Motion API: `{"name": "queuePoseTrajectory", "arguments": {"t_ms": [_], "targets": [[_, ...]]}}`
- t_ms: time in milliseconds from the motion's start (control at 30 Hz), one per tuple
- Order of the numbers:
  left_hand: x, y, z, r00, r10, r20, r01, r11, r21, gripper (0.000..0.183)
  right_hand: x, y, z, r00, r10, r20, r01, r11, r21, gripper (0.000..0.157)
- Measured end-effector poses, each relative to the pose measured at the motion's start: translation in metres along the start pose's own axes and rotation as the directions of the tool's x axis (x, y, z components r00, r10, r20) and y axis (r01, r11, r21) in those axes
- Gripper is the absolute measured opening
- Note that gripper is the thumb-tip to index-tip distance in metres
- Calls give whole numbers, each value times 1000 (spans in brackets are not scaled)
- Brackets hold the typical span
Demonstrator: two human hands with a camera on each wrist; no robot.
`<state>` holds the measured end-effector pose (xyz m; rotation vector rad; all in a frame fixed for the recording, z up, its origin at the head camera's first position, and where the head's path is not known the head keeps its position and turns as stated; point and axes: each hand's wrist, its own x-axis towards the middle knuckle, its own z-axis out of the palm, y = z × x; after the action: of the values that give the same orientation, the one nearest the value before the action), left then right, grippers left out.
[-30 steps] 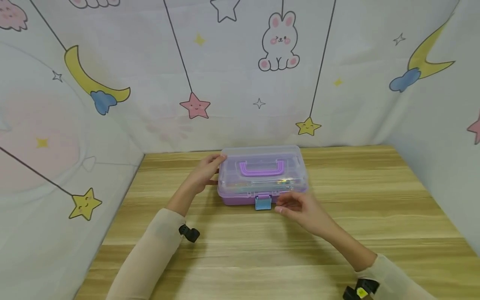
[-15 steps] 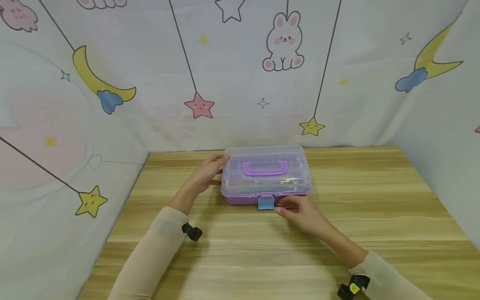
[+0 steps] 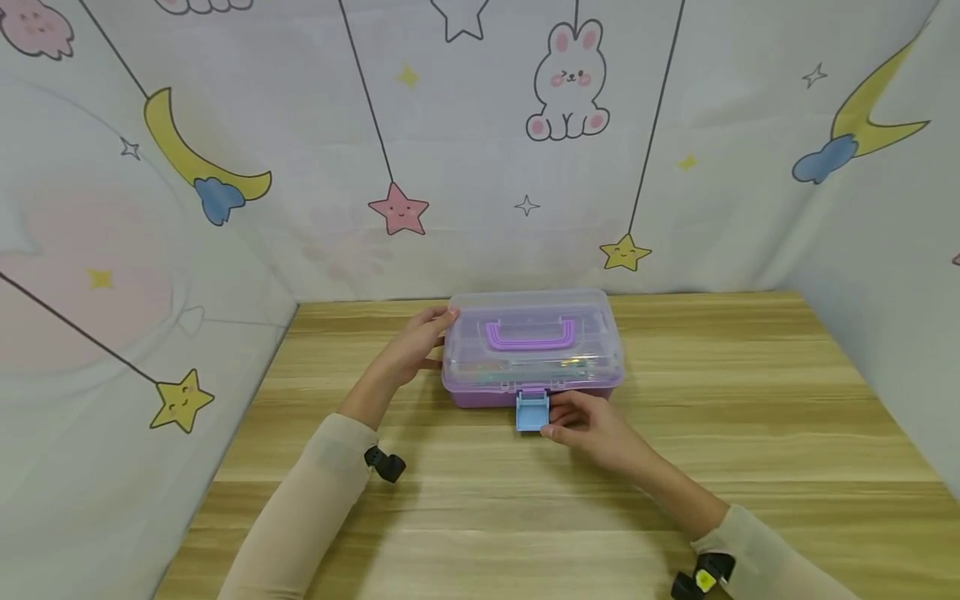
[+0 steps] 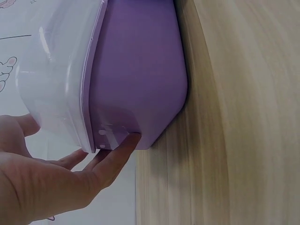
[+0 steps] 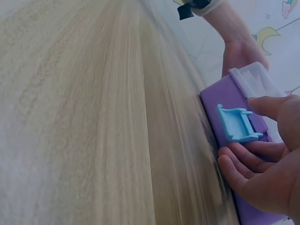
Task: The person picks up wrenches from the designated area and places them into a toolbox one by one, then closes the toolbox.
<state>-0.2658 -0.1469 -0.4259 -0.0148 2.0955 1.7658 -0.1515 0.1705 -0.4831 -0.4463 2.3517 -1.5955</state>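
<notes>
A purple storage box with a clear lid and purple handle sits towards the table's back; colourful contents show dimly through the lid. My left hand holds its left end, some fingers at the lid's edge. In the left wrist view, one fingertip of that hand presses low on the purple base. At the box's front, the light blue latch stands tilted outward. My right hand holds this latch by its right side, thumb at the lower corner, fingers bent close behind.
The wood-grain table stretches in front of the box and to both sides. Behind it hangs a white cloth printed with stars, moons and a rabbit. A black wrist camera sits on each sleeve.
The blue latch has swung outward from the box's front. My right hand has come in left against it, while my left hand keeps its place on the box. The head view has shifted slightly.
</notes>
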Motion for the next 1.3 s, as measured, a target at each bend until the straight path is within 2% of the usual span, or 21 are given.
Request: {"name": "queuePoseTrajectory", "arguments": {"t_ms": [200,367,600,700,833,933,1067,1200,1300], "targets": [[-1,-1,-1,1000,0,-1,0,1000,-6,70,-2,-9,1,999,-24,20,24,1000,11,48],[-1,-2,-1,1000,2,-6,-2,1000,-16,71,-2,-16,0,1000,-21,-6,21,1000,-14,44],[1,-7,-1,1000,14,-7,-14,1000,-1,74,3,-19,3,998,-5,-58,11,993,115,38],[1,-7,0,1000,19,-2,-19,1000,3,74,5,-20,6,993,49,-107,-33,989,142,40],[0,-7,0,1000,25,2,-25,1000,5,75,8,-24,9,979,126,-161,-101,983,153,52],[0,-7,-1,999,32,5,-32,999,7,76,9,-28,10,971,162,-175,-132,976,170,63],[0,-6,-2,999,34,1,-34,999,6,76,10,-33,11,964,203,-171,-163,961,223,68],[0,-6,-3,1000,31,-4,-31,1000,5,75,12,-35,15,952,250,-178,-188,933,306,68],[0,-6,-3,1000,29,-2,-29,1000,2,75,13,-35,19,938,297,-177,-206,892,403,69]]}}
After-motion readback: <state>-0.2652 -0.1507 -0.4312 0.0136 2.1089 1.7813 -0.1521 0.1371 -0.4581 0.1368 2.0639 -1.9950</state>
